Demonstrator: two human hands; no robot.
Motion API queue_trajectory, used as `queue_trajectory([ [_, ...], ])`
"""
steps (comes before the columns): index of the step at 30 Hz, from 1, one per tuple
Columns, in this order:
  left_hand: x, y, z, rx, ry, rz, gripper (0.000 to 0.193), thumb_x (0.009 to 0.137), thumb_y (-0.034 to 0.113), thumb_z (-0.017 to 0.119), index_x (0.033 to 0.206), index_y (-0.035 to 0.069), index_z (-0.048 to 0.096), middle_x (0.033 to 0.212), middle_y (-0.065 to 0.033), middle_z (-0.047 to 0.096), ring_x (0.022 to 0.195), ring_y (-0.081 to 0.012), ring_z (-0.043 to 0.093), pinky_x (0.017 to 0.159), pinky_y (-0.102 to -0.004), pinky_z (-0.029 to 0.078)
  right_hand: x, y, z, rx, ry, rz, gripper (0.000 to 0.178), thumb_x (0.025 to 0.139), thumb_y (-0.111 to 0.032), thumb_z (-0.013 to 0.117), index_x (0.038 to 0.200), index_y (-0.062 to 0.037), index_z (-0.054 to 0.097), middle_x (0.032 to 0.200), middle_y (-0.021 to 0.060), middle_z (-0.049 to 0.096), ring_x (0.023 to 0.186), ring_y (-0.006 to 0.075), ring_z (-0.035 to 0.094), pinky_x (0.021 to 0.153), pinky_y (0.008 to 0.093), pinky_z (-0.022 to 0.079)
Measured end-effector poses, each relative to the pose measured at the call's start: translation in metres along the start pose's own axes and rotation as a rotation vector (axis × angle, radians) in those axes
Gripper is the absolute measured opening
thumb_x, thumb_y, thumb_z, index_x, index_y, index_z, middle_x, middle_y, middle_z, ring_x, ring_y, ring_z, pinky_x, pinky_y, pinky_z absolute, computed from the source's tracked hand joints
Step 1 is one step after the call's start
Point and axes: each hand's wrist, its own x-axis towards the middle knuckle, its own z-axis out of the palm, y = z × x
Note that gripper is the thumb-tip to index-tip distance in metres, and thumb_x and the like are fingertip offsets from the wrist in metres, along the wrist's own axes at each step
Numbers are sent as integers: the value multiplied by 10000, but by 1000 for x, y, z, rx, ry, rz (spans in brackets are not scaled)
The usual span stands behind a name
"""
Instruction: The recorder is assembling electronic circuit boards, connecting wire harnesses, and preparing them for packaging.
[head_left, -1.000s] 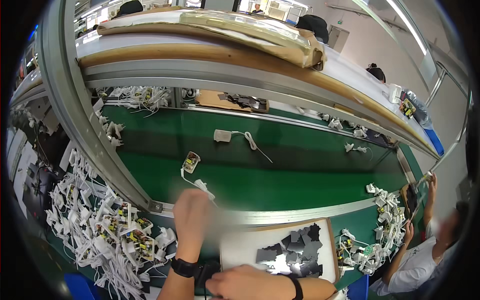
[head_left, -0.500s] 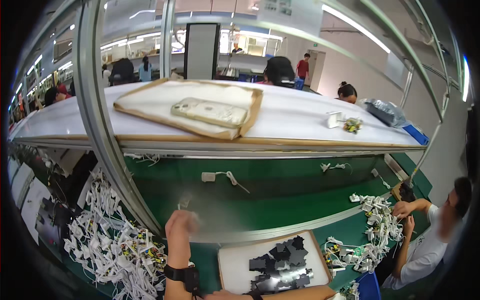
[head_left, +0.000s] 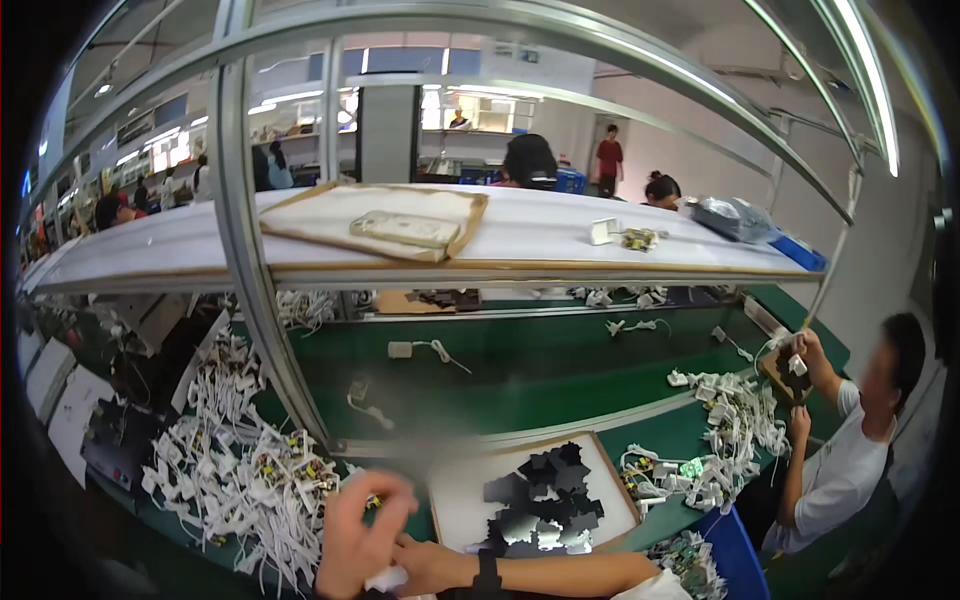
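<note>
My left hand [head_left: 362,532] is raised at the lower middle, its fingers curved and apart, with nothing visible in them. Just right of and below it, my right hand [head_left: 432,566] reaches in from the right, with a black band on the wrist. A small white piece [head_left: 387,578] shows at its fingertips; its kind is hard to make out. Beyond my hands, on the green belt [head_left: 530,370], lies a white charger with a cable [head_left: 368,405], slightly blurred. Right of my hands is a white-lined tray [head_left: 460,490] holding several dark flat pieces [head_left: 555,490].
A large heap of white chargers and cables [head_left: 245,480] lies at left, another [head_left: 735,420] at right. A metal post [head_left: 262,300] and a white shelf [head_left: 560,225] stand over the belt. At right, a co-worker [head_left: 845,450] handles a small box; a blue bin [head_left: 735,550] sits nearby.
My left hand has come back from the belt toward my right hand. The charger near its fingers now lies on the belt, let go. The view has shifted, and the co-worker has lifted a box.
</note>
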Motion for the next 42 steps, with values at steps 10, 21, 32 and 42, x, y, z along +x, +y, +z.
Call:
queue_trajectory([
  [10, -175, -59, -52, 1375, -491, 246, 840, 798, 280, 827, 1519, 75, 447, 1621, -182, 373, 1488, -440, 349, 1190, -593, 309, 6, 3, -15, 262, -203, 95, 478, 868, -346, 775, 1145, -99, 474, 1117, 186, 509, 803, 449, 663, 758, 524, 571],
  [21, -176, -85, -1, 868, -45, -104, 322, 884, 149, 687, 1168, 46, 577, 1108, -163, 556, 1026, -352, 536, 874, -454, 422, 9, -5, -37, 272, -152, 78, 538, 838, -403, 775, 1121, -3, 552, 1038, 276, 566, 793, 473, 642, 694, 548, 544],
  [32, -130, -40, -10, 887, -529, -609, 1030, 635, 206, 861, 1540, 37, 398, 1646, -194, 341, 1535, -395, 312, 1224, -561, 272, 5, 0, -42, 321, -172, 17, 534, 879, -410, 754, 1145, -1, 536, 1066, 258, 527, 816, 476, 627, 705, 548, 532],
  [42, -130, -41, -12, 874, -516, -607, 963, 680, 206, 822, 1531, 18, 411, 1641, -201, 350, 1535, -405, 308, 1232, -560, 261, 7, 0, -42, 323, -194, 13, 533, 889, -417, 756, 1145, -8, 531, 1063, 259, 520, 814, 478, 623, 705, 555, 527],
])
